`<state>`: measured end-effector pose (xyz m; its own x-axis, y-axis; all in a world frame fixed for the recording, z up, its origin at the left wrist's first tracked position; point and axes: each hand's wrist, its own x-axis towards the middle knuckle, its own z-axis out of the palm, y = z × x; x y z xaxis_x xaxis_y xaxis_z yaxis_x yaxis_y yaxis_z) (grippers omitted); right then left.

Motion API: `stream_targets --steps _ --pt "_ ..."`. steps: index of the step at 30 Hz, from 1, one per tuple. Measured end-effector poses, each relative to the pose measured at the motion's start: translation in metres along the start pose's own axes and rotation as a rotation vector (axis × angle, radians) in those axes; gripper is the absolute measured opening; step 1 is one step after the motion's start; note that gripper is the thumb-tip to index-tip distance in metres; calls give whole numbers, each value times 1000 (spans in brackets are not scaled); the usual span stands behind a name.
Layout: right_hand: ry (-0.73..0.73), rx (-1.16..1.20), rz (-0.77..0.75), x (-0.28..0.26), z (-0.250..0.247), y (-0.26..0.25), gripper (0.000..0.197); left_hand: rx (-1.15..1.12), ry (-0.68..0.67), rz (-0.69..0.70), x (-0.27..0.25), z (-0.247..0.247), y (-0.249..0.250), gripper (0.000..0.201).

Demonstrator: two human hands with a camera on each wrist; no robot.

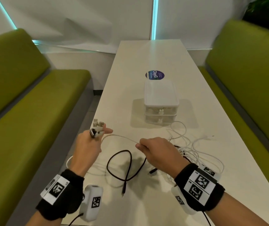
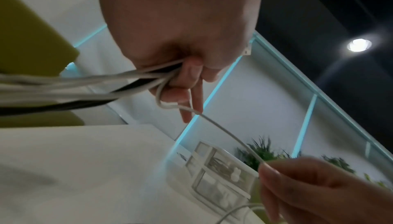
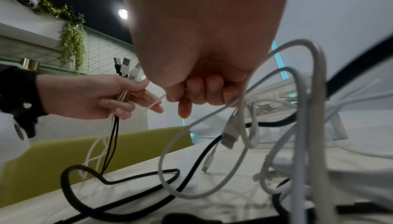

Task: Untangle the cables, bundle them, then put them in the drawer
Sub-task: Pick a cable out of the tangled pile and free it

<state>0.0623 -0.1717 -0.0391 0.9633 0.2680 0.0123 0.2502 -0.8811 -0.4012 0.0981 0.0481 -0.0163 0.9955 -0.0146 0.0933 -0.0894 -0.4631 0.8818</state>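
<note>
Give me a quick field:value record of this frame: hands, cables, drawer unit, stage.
left hand: grips a bunch of cable ends, USB plugs sticking up
right hand: pinches a white cable stretched across to the left hand
black cable: looped loose on the table
white cable tangle: on the table, by the right wrist
drawer unit: two drawers, both shut
stage: untangling; nothing bundled or stowed

Black wristbands (image 1: pixel 200 186) with square-coded white tags; white camera pods (image 1: pixel 91 201); bare hands (image 1: pixel 159 154).
</note>
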Motion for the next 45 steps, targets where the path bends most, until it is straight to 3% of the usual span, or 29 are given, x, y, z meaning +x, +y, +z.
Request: stream_targets --steps 3,6,9,16,21,26,30,35,40,43,45 --pt "-18 -53 22 2 -3 -2 38 96 -106 238 -7 17 6 56" --pt "-13 -134 29 6 -10 -9 34 248 -219 387 -11 38 11 58" --pt "-61 -194 60 6 -14 -12 29 505 -310 345 -10 51 23 25" --pt "-72 -106 62 6 -16 -6 32 608 -355 261 -4 46 34 39" --pt "-6 -1 51 10 -16 -12 44 524 -261 215 -1 34 27 10" --pt "48 110 38 9 -11 -5 45 388 -186 223 2 21 20 19" --pt "102 144 25 6 -9 0 37 124 -109 110 -2 11 32 37" --pt "101 59 80 1 -12 4 28 -191 65 -17 5 2 34 31" --pt "98 -56 63 -3 -16 8 24 -193 113 -35 11 -8 24 33" --pt "33 -108 123 -5 -19 16 24 -318 195 -136 15 -17 18 26" --pt "37 -50 158 -7 -19 24 28 -231 201 -157 17 -22 14 24"
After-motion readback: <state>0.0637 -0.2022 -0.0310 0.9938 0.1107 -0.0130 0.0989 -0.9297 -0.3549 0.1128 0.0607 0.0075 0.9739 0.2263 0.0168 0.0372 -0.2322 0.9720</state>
